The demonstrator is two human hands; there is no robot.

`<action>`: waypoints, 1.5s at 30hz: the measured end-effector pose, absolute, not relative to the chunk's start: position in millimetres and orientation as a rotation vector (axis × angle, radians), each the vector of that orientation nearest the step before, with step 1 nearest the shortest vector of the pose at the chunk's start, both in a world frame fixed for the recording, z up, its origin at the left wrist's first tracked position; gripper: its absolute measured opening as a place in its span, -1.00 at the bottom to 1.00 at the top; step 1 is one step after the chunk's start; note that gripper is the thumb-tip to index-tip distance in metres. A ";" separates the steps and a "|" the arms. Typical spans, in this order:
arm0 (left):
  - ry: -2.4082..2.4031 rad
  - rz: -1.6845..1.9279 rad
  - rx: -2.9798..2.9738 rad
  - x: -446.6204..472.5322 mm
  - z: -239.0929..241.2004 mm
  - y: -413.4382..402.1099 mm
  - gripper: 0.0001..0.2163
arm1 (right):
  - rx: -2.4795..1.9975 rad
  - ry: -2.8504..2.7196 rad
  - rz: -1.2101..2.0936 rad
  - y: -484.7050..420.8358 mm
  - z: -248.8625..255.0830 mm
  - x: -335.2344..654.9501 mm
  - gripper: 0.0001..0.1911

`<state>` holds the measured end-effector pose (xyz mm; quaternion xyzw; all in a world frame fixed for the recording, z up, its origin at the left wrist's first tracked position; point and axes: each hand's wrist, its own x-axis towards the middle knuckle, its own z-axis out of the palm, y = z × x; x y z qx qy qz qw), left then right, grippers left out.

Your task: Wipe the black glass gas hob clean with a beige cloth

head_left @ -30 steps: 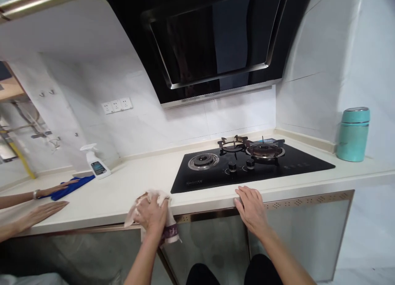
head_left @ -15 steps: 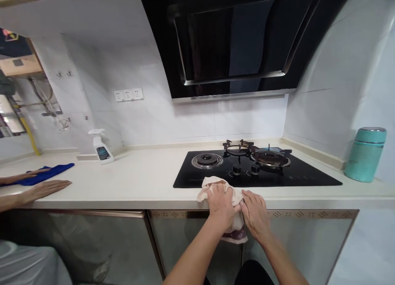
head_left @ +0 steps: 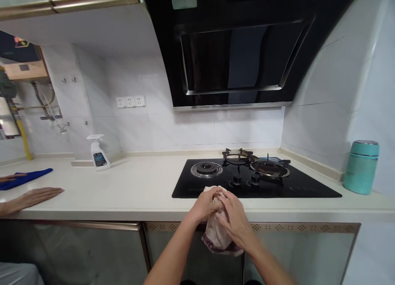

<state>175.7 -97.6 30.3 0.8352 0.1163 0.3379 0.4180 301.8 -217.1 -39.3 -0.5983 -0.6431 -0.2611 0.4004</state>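
Observation:
Both of my hands meet at the front edge of the pale countertop [head_left: 138,194], just before the black gas hob [head_left: 256,182]. My left hand [head_left: 205,205] and my right hand [head_left: 233,219] are closed together round a bunched beige cloth [head_left: 216,235]. The cloth's lower part, with a dark purple band, hangs down over the cabinet front. The hob has a bare burner on its left and a pan support with a burner on its right.
Another person's hand [head_left: 33,196] lies flat on the counter at far left, beside a blue cloth [head_left: 24,178]. A white spray bottle [head_left: 98,153] stands by the wall. A teal flask [head_left: 361,166] sits at the right. The black range hood [head_left: 240,50] hangs overhead.
My left hand carried the cloth rightward along the counter edge to the hob front. My right hand left the counter edge and closed on the cloth too. The view shifted right.

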 end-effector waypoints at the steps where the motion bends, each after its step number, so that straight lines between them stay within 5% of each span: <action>1: 0.290 0.807 2.041 174.6 31.1 -91.4 -0.61 | -1.547 -1.666 -0.657 -210.2 -35.9 301.0 -0.35; 4: 0.469 0.823 1.970 162.1 33.5 -65.6 -0.68 | -1.684 -1.712 -0.631 -198.0 -24.0 301.7 -0.20; 14: 1.239 1.009 2.327 96.1 32.6 12.2 -0.75 | -1.788 -2.036 -0.486 -148.4 12.2 234.3 -0.18; 20: 1.475 0.858 2.404 95.2 31.1 17.5 -0.61 | -1.698 -2.024 -0.541 -128.3 6.5 213.9 -0.21; 38: 1.561 0.656 2.564 100.6 26.6 15.3 -0.57 | -1.828 -1.650 -0.835 -290.0 -42.4 414.9 -0.23; 45: 1.610 0.611 2.588 109.1 23.4 13.2 -0.53 | -1.993 -1.486 -0.911 -287.5 -49.9 406.2 -0.14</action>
